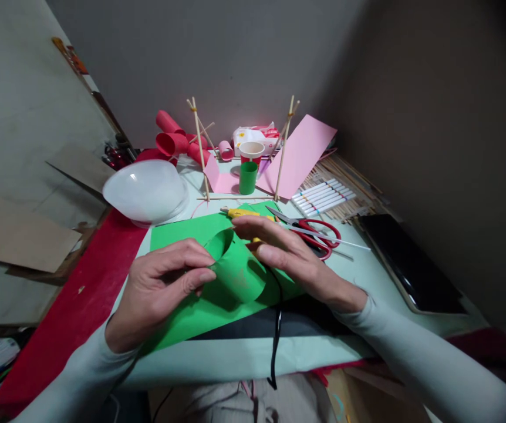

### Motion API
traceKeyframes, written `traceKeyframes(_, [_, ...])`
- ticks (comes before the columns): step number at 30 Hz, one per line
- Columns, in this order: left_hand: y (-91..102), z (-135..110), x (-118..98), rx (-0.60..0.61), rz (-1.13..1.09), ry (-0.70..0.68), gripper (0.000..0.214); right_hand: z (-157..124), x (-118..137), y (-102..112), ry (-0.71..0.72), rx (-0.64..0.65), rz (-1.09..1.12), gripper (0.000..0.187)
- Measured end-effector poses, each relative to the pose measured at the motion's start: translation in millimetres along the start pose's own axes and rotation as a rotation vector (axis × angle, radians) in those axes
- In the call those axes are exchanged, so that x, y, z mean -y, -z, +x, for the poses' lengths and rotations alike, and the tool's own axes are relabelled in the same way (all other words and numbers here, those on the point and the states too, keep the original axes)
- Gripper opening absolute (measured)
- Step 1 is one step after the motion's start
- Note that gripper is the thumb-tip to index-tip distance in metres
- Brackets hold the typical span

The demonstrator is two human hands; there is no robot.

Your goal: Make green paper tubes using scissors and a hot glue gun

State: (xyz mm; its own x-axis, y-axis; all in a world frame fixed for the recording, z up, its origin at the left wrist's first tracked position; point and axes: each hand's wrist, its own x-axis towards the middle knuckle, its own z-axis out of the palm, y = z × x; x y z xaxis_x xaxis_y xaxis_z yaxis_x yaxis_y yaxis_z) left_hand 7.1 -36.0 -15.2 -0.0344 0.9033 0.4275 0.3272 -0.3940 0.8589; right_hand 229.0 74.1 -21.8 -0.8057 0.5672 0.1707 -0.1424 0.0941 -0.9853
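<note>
- One green paper tube [242, 277], between both hands, above a green sheet [195, 320].
- Left hand [160, 288]: fingers pinching the tube's edge.
- Right hand [294, 258]: fingers spread at the tube's opposite side.

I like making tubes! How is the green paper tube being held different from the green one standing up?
The held paper tube leans; the standing paper tube is upright. The left hand pinches the held paper tube's rim, while no hand touches the standing paper tube. The held one looks bigger than the standing one, though it's nearer. Both are green and rounded.
</note>
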Motion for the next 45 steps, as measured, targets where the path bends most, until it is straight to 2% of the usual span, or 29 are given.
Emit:
traceKeyframes(2, [0.9,0,1,0.043,0.001,-0.011,0.016,0,3,-1,0.099,-0.085,-0.108,0.035])
traceKeyframes(4, [1.5,1,2,0.101,-0.007,-0.006,0.016,0,5,-2,0.189,-0.115,-0.203,0.027])
traceKeyframes(7, [2.0,1,3,0.153,-0.019,0.019,0.015,1,8,-2,0.277,-0.047,-0.306,0.019])
traceKeyframes(11, [1.5,2,1,0.185,0.005,0.000,0.017,1,9,-2,0.322,0.061,-0.383,0.015])
traceKeyframes(17, [-1.9,4,-7,0.193,0.151,-0.139,0.022,0,10,-3,0.368,0.144,-0.498,0.014])
traceKeyframes(22, [-2.2,1,-7,0.194,0.314,-0.322,0.020,0,3,-6,0.491,0.108,-0.581,0.015])
traceKeyframes(26, [-3.7,-2,-5,0.156,0.385,-0.369,0.020,0,0,-3,0.474,0.101,-0.575,0.014])
traceKeyframes(28, [-4.8,-2,-3,0.105,0.442,-0.390,0.022,0,3,-1,0.444,0.074,-0.534,0.020])
traceKeyframes(32, [-4.0,0,8,-0.005,0.612,-0.441,0.021,0,6,1,0.310,-0.100,-0.411,0.036])
traceKeyframes(35, [-0.8,1,19,-0.031,0.683,-0.344,0.012,1,4,2,0.229,-0.225,-0.374,0.032])
traceKeyframes(38, [1.2,3,26,-0.029,0.694,-0.241,0.010,3,0,3,0.171,-0.280,-0.375,0.028])
traceKeyframes(43, [0.9,4,18,-0.029,0.635,-0.164,0.015,5,1,3,0.179,-0.303,-0.368,0.025])
traceKeyframes(45, [4.1,3,13,-0.067,0.576,-0.112,0.014,4,3,3,0.189,-0.316,-0.354,0.023])
